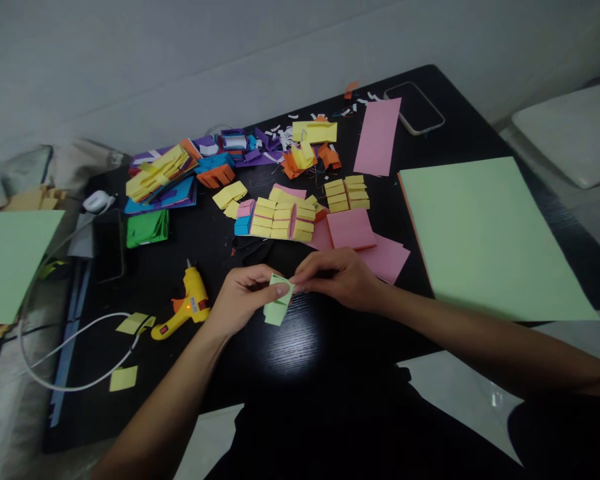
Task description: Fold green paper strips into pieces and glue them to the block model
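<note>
Remotely, I have my left hand (241, 295) pinching the folded pale-green paper (277, 311) over the black table (347, 340), seemingly to steady it while my right hand (339, 276), fingertips closed, nips its upper corner.

Left hand (237, 293) beside right hand (344, 279) — fingers (314, 263) bent

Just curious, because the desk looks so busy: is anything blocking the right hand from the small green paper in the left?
Nothing visible blocks it: the right hand seems to pinch the edge of the small green paper, which the left hand holds. The glue gun lies to the left.
</note>
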The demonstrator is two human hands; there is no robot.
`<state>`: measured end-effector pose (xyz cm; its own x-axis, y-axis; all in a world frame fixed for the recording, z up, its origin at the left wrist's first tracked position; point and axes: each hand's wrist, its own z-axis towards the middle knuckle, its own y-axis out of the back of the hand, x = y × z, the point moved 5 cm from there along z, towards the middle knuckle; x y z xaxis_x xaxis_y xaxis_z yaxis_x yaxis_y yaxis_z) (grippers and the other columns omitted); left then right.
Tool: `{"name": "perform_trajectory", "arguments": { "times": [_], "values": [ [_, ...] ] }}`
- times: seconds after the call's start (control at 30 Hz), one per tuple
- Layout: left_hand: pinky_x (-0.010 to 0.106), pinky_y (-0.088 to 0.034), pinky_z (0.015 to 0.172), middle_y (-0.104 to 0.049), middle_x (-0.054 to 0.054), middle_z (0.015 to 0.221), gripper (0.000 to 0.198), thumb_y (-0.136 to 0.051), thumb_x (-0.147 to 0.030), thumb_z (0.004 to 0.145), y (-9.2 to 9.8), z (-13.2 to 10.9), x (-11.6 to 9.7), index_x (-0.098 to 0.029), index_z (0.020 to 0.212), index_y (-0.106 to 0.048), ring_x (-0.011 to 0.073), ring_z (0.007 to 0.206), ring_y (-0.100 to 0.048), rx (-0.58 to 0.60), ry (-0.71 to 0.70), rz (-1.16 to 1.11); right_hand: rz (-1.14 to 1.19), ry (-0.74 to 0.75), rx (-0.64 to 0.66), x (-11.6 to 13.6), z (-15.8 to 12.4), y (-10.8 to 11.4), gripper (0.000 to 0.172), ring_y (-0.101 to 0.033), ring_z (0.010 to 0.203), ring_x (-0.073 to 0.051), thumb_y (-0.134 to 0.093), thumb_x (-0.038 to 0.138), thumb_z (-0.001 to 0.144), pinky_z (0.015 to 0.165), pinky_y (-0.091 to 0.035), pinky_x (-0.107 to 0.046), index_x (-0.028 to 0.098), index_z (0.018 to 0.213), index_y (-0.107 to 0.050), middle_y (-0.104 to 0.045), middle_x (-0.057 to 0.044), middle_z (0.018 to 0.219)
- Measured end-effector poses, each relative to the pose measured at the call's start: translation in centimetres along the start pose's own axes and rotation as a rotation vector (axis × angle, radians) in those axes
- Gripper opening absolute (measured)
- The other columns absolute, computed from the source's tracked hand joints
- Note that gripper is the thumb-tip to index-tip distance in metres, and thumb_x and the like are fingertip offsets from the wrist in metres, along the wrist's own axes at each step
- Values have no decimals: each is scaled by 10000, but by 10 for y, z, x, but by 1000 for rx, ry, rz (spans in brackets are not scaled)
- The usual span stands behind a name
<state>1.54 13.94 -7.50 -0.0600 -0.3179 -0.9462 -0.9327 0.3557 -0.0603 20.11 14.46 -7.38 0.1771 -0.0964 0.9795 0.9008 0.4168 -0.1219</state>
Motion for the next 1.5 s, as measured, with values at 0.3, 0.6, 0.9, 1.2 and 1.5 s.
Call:
{"name": "perform_trajectory", "arguments": {
  "times": [0.3,0.6,0.9,1.2,1.5],
  "values": [
    [229,-515,498,-762,51,663,201,-884,-349,781,-2,1,0,-167,759,-801,141,538,-658,34,-6,9,32,-8,19,-1,1,-2,122,-757,783,-146,-894,355,825,754,-635,-286,248,854,-843,-819,-18,880],
    [237,-508,482,-750,44,648,268,-896,-401,758,-4,1,0,-159,756,-781,143,512,-642,49,23,-2,34,-67,22,1,1,-2,188,-761,778,-163,-908,399,797,742,-642,-297,232,849,-839,-815,-25,859],
    [235,-512,491,-756,49,654,226,-889,-371,776,-4,0,-1,-165,768,-794,144,524,-655,49,14,-22,19,-23,20,2,1,-1,147,-745,760,-150,-893,363,823,727,-628,-289,247,903,-852,-810,-16,871],
    [218,-531,497,-776,45,680,180,-869,-328,816,0,0,2,-163,789,-802,135,530,-673,-4,-41,-7,10,-98,28,2,-1,-3,199,-742,773,-160,-854,382,856,722,-610,-298,210,944,-808,-801,-31,874],
    [188,-534,534,-768,13,660,144,-861,-273,829,-7,-4,-7,-158,782,-787,112,549,-674,-66,-182,101,-37,-203,116,3,-4,-9,212,-624,617,-117,-741,366,933,579,-478,-237,175,886,-664,-657,24,698]
  ]
}}
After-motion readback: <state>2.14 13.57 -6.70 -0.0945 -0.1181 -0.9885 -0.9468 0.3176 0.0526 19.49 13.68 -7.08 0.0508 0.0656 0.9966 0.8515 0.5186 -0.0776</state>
